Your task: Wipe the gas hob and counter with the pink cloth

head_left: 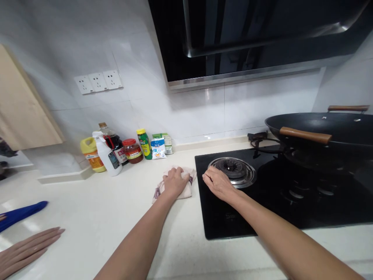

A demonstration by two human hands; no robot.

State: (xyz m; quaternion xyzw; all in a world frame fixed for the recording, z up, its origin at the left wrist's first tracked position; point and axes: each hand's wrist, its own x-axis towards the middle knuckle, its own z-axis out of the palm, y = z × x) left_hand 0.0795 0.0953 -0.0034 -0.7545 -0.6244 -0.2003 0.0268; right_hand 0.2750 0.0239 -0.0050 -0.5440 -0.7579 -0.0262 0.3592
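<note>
My left hand (pixel 176 182) presses a crumpled pinkish-white cloth (pixel 186 190) with dark markings onto the white counter, its fingers curled over the cloth. That cloth lies just left of the stove's edge. Over the left part of the black glass cooktop (pixel 221 219), my right hand (pixel 218 182) is held with its fingers curled in, and nothing shows in it. It is in front of the gas burner (pixel 233 168) with its metal ring and partly covers it. Whether the right hand touches the glass I cannot tell.
Against the wall stand a yellow bottle (pixel 93 153), a white spray bottle (pixel 107 155), a dark sauce bottle (pixel 116 144), a red-lidded jar (pixel 133 151), a green shaker (pixel 144 144) and packets (pixel 158 148). A wok (pixel 309 120) sits right. Another person's hand (pixel 32 249) and a blue cloth (pixel 23 214) are left.
</note>
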